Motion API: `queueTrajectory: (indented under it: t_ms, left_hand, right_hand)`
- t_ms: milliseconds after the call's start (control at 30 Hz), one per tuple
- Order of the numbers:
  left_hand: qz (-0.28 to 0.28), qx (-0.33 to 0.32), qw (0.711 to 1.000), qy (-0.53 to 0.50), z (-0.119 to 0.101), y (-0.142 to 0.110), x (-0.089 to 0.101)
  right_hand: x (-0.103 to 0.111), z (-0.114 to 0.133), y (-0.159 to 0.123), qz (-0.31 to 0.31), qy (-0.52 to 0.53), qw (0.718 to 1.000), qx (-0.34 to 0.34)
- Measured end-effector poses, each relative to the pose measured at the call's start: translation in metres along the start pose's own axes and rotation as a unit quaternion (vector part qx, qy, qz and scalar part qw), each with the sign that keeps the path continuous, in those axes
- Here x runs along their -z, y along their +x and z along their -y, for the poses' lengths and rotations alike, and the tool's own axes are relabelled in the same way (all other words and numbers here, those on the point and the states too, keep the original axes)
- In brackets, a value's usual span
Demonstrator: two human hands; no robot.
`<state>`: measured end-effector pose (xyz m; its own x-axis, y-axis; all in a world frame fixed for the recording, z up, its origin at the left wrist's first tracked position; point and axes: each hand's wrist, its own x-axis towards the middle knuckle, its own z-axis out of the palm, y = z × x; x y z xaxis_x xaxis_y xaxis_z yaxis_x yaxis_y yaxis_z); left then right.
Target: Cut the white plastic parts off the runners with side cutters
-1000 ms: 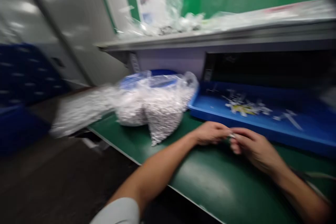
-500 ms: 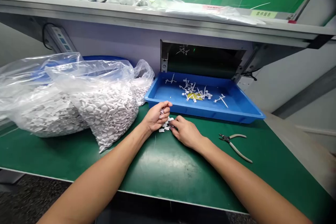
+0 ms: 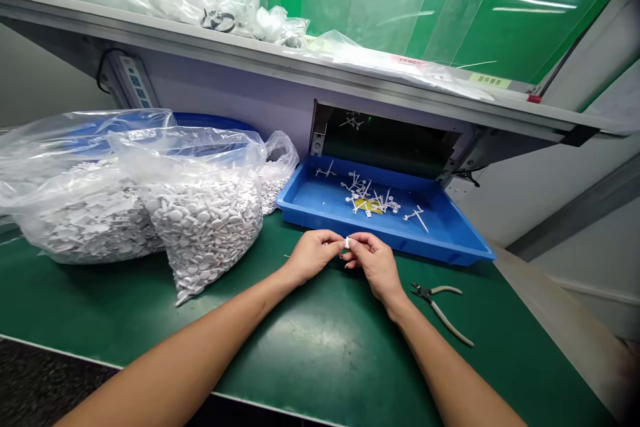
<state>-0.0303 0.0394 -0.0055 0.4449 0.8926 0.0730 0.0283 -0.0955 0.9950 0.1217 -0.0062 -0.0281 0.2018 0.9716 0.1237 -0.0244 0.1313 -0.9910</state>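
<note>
Between left hand and right hand, pinching a small white piece in a narrow fingertip grip, over the green table. Apparently in a close handling step; calling next for a light, steady hold. Near the blue tray, left of the pliers.

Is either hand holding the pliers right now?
No, the pliers lie on the green tabletop, to the right of the right hand.
</note>
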Motion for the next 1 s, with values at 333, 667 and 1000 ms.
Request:
queueTrajectory:
  t_ms: [333, 667, 1000]
  left_hand:
    - [-0.012, -0.045, 0.996, 0.075, -0.001, -0.001, -0.008]
    - [0.002, -0.035, 0.998, 0.06, 0.0, 0.0, -0.006]
    - [0.01, 0.009, 0.999, 0.033, -0.001, 0.002, -0.005]
  right_hand:
    - [0.003, 0.003, 0.001, -0.009, -0.015, 1.0, -0.004]
    - [0.01, 0.006, 0.002, 0.044, 0.056, 0.995, -0.064]
    - [0.008, 0.008, 0.001, 0.04, 0.061, 0.993, -0.088]
